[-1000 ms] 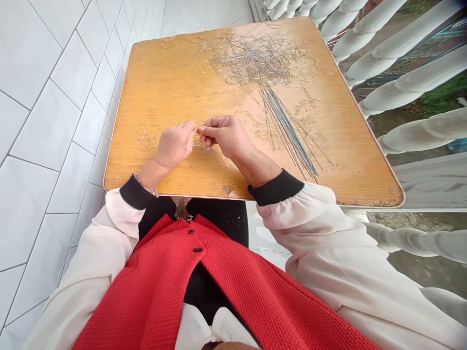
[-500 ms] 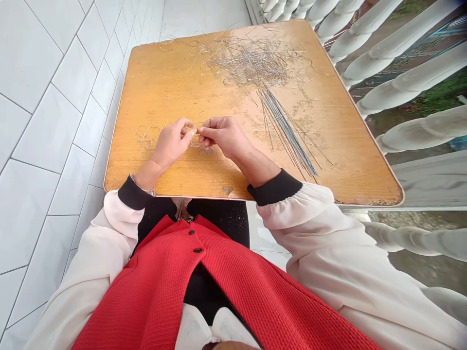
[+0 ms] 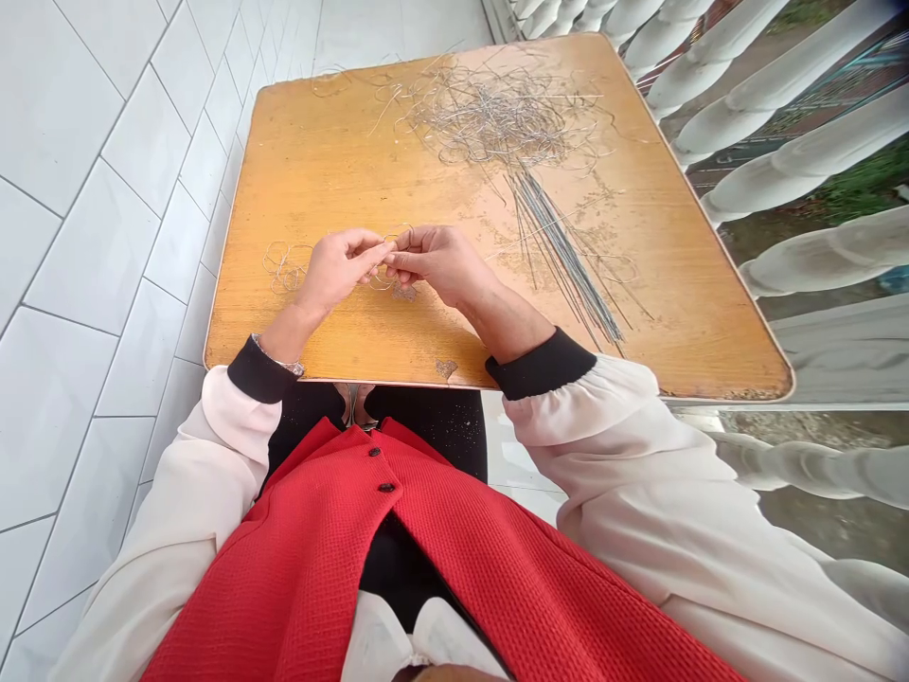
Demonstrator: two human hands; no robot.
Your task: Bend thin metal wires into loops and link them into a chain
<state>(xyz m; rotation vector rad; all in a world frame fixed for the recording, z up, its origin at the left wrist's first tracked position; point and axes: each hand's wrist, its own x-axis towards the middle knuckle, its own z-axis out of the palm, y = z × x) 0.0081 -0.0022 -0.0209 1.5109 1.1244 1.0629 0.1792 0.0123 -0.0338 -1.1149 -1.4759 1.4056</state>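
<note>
My left hand (image 3: 341, 270) and my right hand (image 3: 440, 265) meet above the near middle of a worn orange wooden tabletop (image 3: 319, 189). Their fingertips pinch a thin silver wire loop (image 3: 398, 233), partly hidden by my fingers. Just left of my left hand lies a small cluster of looped wire petals (image 3: 286, 267). A tangled heap of thin wire (image 3: 497, 118) sits at the far side. A bundle of straight wires (image 3: 568, 265) fans out to the right of my right hand.
White floor tiles (image 3: 92, 237) lie to the left of the table, and white turned balusters (image 3: 802, 161) run along the right. The tabletop has a chipped patch (image 3: 446, 369) at its near edge. My white sleeves and red vest (image 3: 383, 559) fill the lower view.
My left hand has moved slightly right, its fingertips now closer to my right hand at the wire loop. My right hand has barely moved.
</note>
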